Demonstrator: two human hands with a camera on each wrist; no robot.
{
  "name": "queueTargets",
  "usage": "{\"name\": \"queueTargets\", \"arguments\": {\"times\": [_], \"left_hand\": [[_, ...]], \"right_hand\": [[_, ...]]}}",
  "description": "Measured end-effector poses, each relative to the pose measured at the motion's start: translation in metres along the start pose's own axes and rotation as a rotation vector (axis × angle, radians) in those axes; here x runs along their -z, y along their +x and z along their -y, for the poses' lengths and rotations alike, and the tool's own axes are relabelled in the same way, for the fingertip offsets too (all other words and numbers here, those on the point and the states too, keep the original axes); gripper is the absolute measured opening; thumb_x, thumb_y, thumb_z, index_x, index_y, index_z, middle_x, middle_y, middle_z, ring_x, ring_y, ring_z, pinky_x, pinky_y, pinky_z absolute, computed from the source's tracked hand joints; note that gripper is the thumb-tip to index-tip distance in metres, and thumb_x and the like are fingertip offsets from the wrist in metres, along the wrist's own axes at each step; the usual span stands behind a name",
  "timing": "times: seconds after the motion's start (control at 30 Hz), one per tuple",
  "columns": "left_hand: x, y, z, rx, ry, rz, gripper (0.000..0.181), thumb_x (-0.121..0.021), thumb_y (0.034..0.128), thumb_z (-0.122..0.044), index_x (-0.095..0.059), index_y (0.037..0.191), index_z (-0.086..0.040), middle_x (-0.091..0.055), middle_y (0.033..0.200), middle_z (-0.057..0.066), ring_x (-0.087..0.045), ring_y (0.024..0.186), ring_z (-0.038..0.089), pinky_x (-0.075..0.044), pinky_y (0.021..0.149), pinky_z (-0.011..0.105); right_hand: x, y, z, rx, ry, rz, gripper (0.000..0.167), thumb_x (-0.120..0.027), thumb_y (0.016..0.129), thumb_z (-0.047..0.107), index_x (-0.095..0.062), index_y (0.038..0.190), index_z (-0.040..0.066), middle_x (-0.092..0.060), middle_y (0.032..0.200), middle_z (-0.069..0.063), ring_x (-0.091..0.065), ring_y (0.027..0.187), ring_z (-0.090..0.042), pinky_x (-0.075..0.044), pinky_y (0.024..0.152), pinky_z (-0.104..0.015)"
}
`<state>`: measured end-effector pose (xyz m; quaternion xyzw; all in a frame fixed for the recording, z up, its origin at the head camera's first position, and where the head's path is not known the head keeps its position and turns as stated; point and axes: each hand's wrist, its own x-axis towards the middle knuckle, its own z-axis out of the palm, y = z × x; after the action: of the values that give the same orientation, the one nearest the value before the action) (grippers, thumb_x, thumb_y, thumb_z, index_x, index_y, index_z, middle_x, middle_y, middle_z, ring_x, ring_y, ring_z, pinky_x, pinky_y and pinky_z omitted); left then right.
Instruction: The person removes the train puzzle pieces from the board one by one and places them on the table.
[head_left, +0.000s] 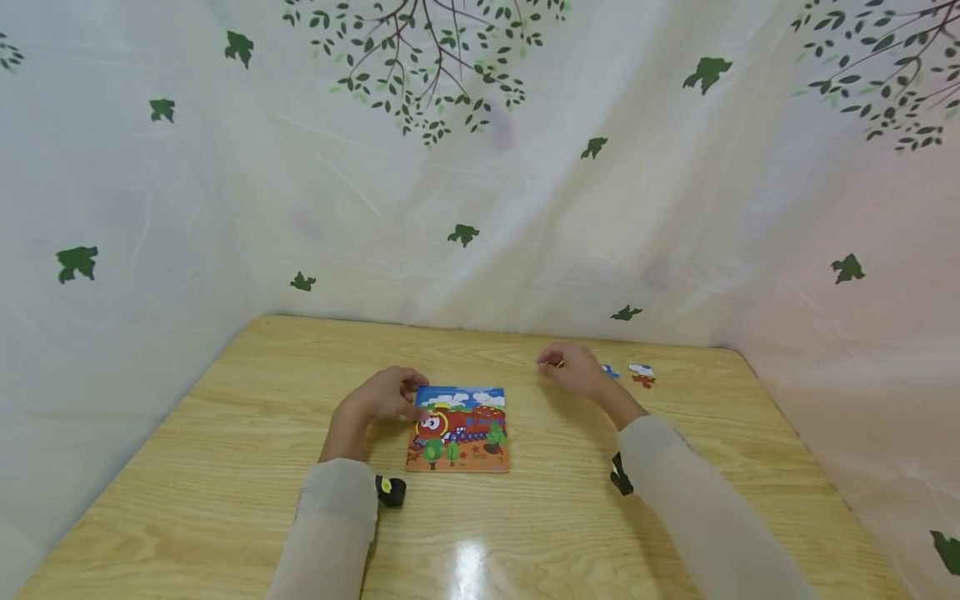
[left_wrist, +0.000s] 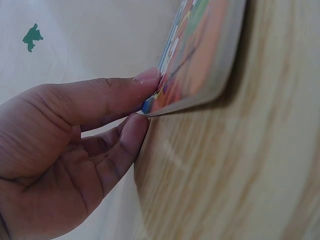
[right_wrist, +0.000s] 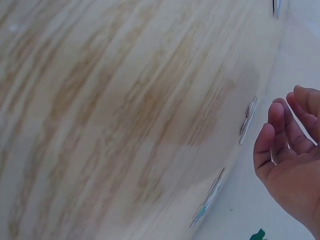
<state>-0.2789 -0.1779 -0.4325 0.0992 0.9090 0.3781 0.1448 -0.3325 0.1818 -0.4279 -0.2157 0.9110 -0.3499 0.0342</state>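
Note:
A jigsaw puzzle board (head_left: pixel 459 442) with a red cartoon train picture lies on the table. My left hand (head_left: pixel 386 395) is at its left side. In the left wrist view the thumb (left_wrist: pixel 145 82) presses on the board's (left_wrist: pixel 195 70) edge, and fingertips meet that edge from the other side. To the board's right, my right hand (head_left: pixel 573 368) is above the table with curled fingers. A small pale edge, seemingly a puzzle piece (head_left: pixel 560 363), shows at its fingertips, mostly hidden. In the right wrist view the right hand's (right_wrist: pixel 290 155) grip is partly out of frame.
Loose puzzle pieces lie near the table's far edge, right of the right hand: a blue one (head_left: pixel 611 371), a blue-and-white one (head_left: pixel 641 369) and a red-brown one (head_left: pixel 644 381). A pale cloth (head_left: pixel 480 283) with leaf prints hangs behind the wooden table (head_left: pixel 225 467).

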Motion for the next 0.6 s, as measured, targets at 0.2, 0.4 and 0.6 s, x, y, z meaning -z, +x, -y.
{"name": "queueTargets", "arguments": {"times": [0.2,0.4,0.6], "left_hand": [[0.000,-0.001,-0.001,0.004,-0.001,-0.005,0.047,-0.085,0.0849,-0.013,-0.065,0.127,-0.005,-0.058,0.102,0.007,-0.051,0.094,0.023,-0.044,0.087,0.039],[0.000,-0.001,-0.001,0.016,-0.003,-0.009,0.047,-0.085,0.0852,-0.013,-0.065,0.127,-0.005,-0.058,0.103,0.007,-0.051,0.096,0.023,-0.044,0.087,0.039],[0.000,0.000,-0.001,0.014,0.006,-0.009,0.047,-0.085,0.0850,-0.013,-0.066,0.127,-0.006,-0.058,0.102,0.007,-0.051,0.096,0.023,-0.044,0.087,0.040]], "right_hand": [[-0.008,0.002,0.007,0.035,-0.079,0.040,0.017,-0.064,0.102,0.014,-0.073,0.109,0.002,-0.072,0.101,-0.007,-0.065,0.092,-0.020,-0.054,0.081,-0.039],[-0.013,0.002,0.014,0.100,-0.071,0.086,0.017,-0.064,0.101,0.012,-0.072,0.109,0.000,-0.073,0.101,-0.007,-0.066,0.090,-0.019,-0.055,0.081,-0.037],[-0.018,-0.003,0.022,0.147,-0.089,0.137,0.017,-0.063,0.102,0.011,-0.071,0.110,-0.001,-0.072,0.098,-0.006,-0.067,0.088,-0.017,-0.055,0.078,-0.036]]}}
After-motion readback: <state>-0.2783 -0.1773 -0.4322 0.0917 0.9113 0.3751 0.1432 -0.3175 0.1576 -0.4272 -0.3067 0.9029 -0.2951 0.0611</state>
